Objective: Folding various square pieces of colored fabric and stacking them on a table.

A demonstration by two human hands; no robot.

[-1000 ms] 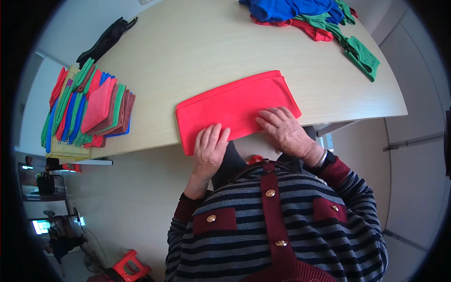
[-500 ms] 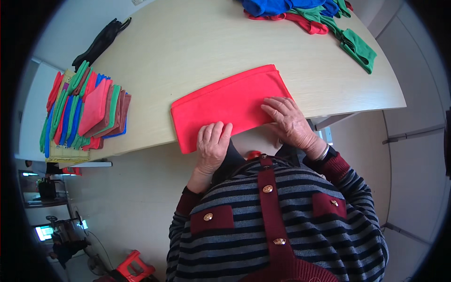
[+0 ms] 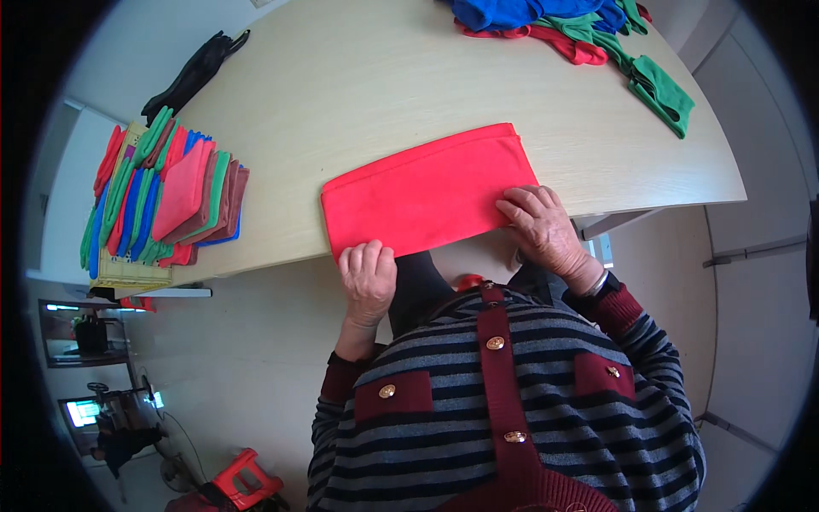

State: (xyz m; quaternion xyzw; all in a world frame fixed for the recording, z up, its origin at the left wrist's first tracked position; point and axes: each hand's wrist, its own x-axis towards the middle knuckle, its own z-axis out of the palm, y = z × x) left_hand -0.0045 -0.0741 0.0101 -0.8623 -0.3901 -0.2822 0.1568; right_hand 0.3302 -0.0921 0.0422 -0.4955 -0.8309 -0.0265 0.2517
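A red cloth [image 3: 431,192], folded into a long rectangle, lies at the near edge of the table, its near side reaching over that edge. My left hand [image 3: 368,277] grips its near left corner, fingers curled over the top and the thumb hidden. At the near right corner, my right hand [image 3: 546,230] has its fingers bent over the fabric, and the thumb is hidden below. A fold line runs along the cloth's far side.
To the left, a yellow basket [image 3: 128,275] holds several folded red, green, blue and brown cloths [image 3: 183,192]. A black umbrella-like object [image 3: 192,75] lies behind it. Loose blue, green and red cloths [image 3: 546,19] are heaped at the far right, and a green one [image 3: 661,96] lies nearer.
My left hand has shifted from the cloth's near side to its near left corner. My right hand has slid to the near right corner, and its fingers have curled more.
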